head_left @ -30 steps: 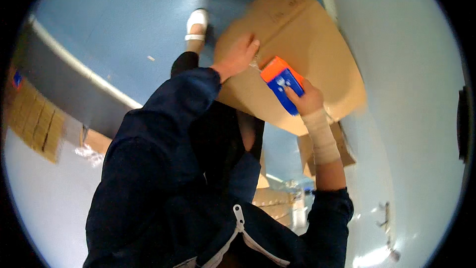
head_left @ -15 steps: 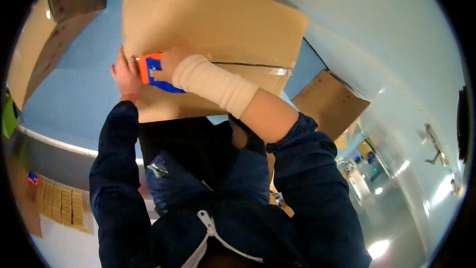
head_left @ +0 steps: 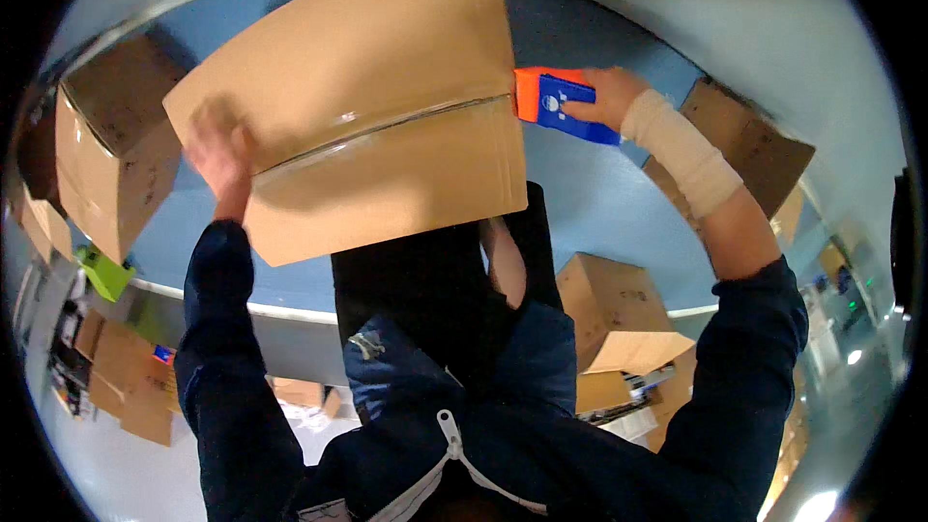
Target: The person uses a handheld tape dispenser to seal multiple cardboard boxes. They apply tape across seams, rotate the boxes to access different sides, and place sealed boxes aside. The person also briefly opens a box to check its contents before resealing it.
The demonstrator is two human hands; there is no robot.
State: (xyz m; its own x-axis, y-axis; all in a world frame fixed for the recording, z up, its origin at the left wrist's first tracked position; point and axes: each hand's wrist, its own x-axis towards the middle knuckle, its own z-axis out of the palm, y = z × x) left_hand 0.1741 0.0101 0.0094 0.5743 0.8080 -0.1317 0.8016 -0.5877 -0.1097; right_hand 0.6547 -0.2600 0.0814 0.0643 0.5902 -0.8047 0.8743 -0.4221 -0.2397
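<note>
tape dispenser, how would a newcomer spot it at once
Find the large cardboard box near the upper middle. At its right edge, the right hand grips the tape dispenser. Its bright orange and blue body sets it apart from the brown box.

**Around the carton [head_left: 382,63]**

The left hand [head_left: 222,147] is set over it between 8 and 9 o'clock. At its 3 o'clock edge, the tape dispenser [head_left: 565,114] is held in the right hand [head_left: 611,99]. Farther out, one box [head_left: 143,188] is found at 9, another box [head_left: 749,150] at 3, a third box [head_left: 619,300] at 4.
</note>
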